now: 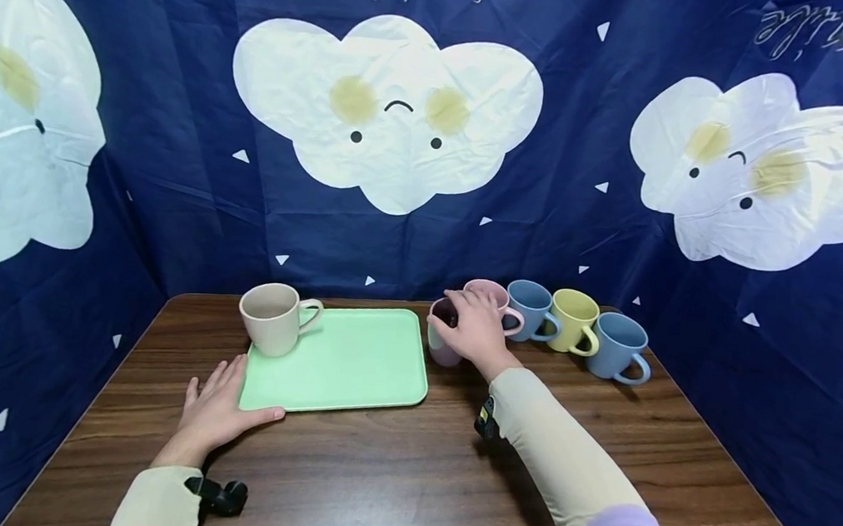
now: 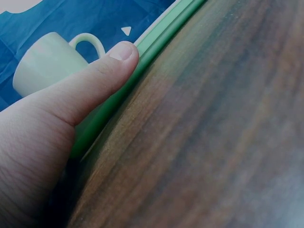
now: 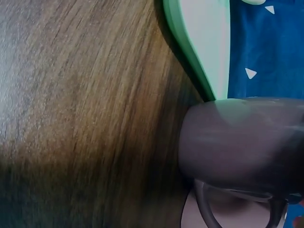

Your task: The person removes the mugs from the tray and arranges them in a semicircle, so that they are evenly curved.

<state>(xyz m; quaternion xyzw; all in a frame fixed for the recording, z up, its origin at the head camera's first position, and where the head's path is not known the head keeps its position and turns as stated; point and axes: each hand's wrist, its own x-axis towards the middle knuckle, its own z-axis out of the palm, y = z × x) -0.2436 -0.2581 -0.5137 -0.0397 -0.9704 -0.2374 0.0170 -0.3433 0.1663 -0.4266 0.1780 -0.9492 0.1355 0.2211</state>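
My left hand (image 1: 216,409) lies at the near left corner of a light green tray (image 1: 352,366), its fingers spread and the thumb along the front edge. On the tray's left end stands a beige mug (image 1: 270,325), upright with its handle to the right; the left wrist view shows this mug (image 2: 50,66) behind the thumb. Just right of the tray, my right hand (image 1: 477,331) grips a dull purple mug (image 1: 444,352) near its rim from above. The right wrist view shows the purple mug's side (image 3: 232,147) and handle, with only a fingertip at the frame's edge.
A pink mug (image 1: 485,286) stands behind my right hand, partly hidden. Rightward along the back follow a blue mug (image 1: 526,316), a yellow mug (image 1: 572,322) and another blue mug (image 1: 613,347). A dark blue curtain (image 1: 385,251) borders the wooden table (image 1: 372,484).
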